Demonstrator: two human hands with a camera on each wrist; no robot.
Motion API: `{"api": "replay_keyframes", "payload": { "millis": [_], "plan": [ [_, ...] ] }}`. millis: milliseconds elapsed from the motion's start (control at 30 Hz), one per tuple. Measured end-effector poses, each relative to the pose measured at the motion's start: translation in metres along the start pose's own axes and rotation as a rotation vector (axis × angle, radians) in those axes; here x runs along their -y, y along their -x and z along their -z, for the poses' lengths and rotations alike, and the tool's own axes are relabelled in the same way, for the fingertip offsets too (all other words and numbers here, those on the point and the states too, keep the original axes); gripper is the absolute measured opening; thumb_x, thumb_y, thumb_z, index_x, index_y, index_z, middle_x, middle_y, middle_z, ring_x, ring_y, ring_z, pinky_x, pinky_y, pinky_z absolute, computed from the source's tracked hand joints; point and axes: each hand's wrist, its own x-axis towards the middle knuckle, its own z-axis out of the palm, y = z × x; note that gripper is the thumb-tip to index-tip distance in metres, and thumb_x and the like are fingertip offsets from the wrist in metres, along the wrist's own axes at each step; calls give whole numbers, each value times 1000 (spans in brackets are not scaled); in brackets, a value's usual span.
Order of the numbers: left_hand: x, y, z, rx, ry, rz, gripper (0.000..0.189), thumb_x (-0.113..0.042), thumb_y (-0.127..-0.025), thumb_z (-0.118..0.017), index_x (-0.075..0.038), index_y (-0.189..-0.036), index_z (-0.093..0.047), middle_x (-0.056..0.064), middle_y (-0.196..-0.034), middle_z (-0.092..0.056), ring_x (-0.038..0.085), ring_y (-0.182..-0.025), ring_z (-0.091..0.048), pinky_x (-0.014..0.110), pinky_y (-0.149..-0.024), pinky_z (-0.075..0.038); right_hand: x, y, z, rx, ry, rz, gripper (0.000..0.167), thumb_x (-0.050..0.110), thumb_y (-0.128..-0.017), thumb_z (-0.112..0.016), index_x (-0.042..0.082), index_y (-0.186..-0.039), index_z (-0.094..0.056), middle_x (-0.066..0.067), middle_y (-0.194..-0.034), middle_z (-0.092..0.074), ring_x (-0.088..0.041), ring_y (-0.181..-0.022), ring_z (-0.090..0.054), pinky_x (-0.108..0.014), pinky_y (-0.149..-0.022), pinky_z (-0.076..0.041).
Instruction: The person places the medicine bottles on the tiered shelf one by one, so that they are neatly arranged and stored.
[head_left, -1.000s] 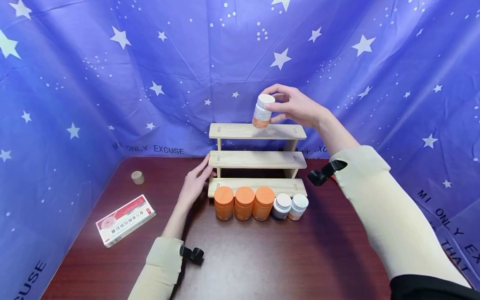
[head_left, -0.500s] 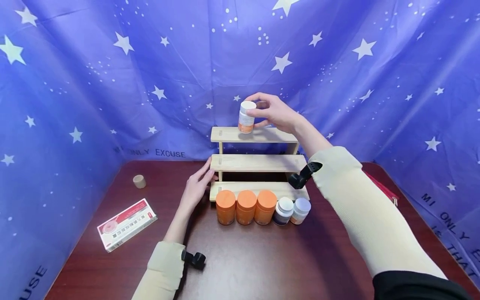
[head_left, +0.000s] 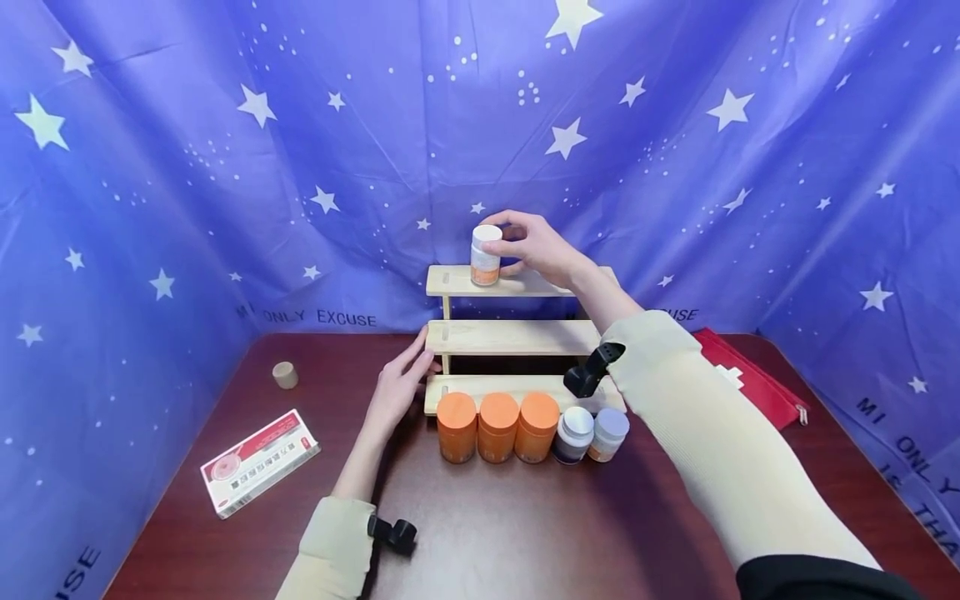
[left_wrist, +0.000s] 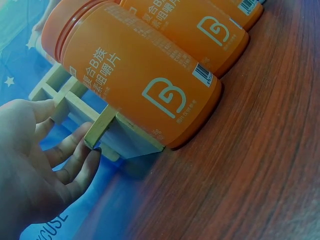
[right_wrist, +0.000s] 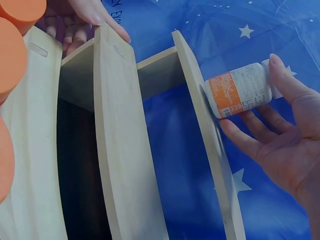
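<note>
A three-tier wooden shelf [head_left: 517, 337] stands at the back of the dark table. My right hand [head_left: 534, 247] grips a small white-capped bottle with an orange band [head_left: 485, 256] [right_wrist: 239, 90], its base resting on the top tier near the left end. My left hand [head_left: 397, 385] lies with straight fingers [left_wrist: 75, 155] against the shelf's left side. Three orange jars [head_left: 497, 426] [left_wrist: 145, 82] and two white-capped bottles [head_left: 592, 433] stand in a row in front of the lowest tier.
A red and white medicine box [head_left: 258, 461] lies at the front left of the table. A small wooden cylinder [head_left: 285, 375] stands near the back left corner. A red pouch [head_left: 750, 387] lies at the right behind my arm. Blue star-printed cloth [head_left: 225, 167] walls the space.
My right hand has carried the small bottle leftward and down until it stands on the top tier. My left hand has stayed against the shelf's side.
</note>
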Motion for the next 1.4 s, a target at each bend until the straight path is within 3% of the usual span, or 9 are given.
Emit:
{"api": "replay_keyframes", "payload": {
  "millis": [200, 533, 767, 1067, 1400],
  "plan": [
    [1, 1, 0, -15, -21, 2, 49, -43, -105, -56, -42, -153, -45, 17, -106, -78, 23, -102, -70, 27, -77, -60, -3, -2, -6, -9, 13, 3, 41, 13, -98, -71, 11, -137, -60, -7, -114, -64, -20, -108, -63, -49, -90, -63],
    [3, 0, 1, -13, -20, -1, 51, -45, -105, -57, -42, -154, -44, 19, -108, -78, 26, -99, -71, 33, -78, -61, -3, -5, -11, -32, 23, 3, 43, 15, -98, -71, 12, -140, -59, -9, -113, -62, -20, -108, -62, -46, -91, -63],
    [1, 0, 0, -21, -5, -12, 49, -43, -105, -57, -43, -153, -45, 19, -106, -77, 24, -100, -69, 35, -79, -63, -6, -1, -11, -51, 9, -22, 55, 12, -97, -72, 10, -147, -52, -16, -125, -61, -24, -111, -64, -48, -100, -60],
    [2, 4, -2, -17, 11, -12, 51, -43, -105, -57, -36, -155, -45, 21, -108, -77, 31, -106, -70, 49, -86, -62, -20, 16, -9, -74, -7, -28, 57, 9, -97, -71, 4, -149, -49, -23, -137, -58, -27, -120, -63, -43, -105, -57],
    [3, 3, -1, -25, 17, -24, 51, -46, -105, -57, -38, -154, -46, 19, -105, -78, 29, -104, -71, 47, -86, -63, -32, 47, 2, -87, 20, 47, 54, 16, -99, -70, 3, -148, -52, -26, -138, -60, -28, -117, -68, -38, -101, -59]
  ]
}}
